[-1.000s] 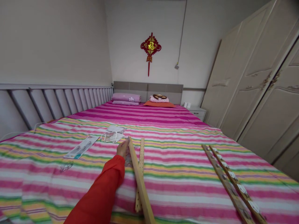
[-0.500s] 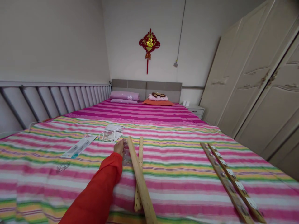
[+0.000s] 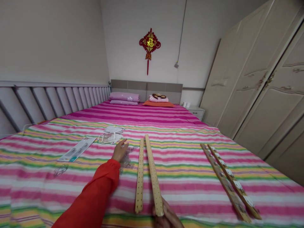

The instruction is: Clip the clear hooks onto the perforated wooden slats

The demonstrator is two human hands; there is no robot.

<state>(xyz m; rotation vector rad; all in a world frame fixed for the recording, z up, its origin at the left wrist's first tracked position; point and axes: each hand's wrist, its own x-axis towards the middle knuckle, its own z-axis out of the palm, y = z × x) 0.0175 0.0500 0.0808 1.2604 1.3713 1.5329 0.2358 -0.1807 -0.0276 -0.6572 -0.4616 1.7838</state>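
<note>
In the head view my right hand point(image 3: 169, 215) enters at the bottom edge, its fingers closed around the near end of a perforated wooden strip point(image 3: 153, 171). That strip points away from me and slants slightly left. Left of it, a second perforated wooden strip point(image 3: 139, 177) lies on the striped sheet. My left hand point(image 3: 119, 151), at the end of a red sleeve, reaches forward with its fingers stretched out and apart. Right beside it is a crumpled clear plastic bag point(image 3: 127, 158); whether the hand touches it I cannot tell.
Two wooden strips with white round pieces point(image 3: 232, 180) lie at the right. Flat packets point(image 3: 110, 134), a long blister card point(image 3: 78, 148) and a small tangle of wire point(image 3: 61, 170) lie left on the striped sheet point(image 3: 185, 190). A railing point(image 3: 59, 98) borders the bed's left side.
The upper strip has swung right, no longer crossing the other one, and my right hand now shows on its near end. My left hand has uncurled its fingers beside the plastic bag.
</note>
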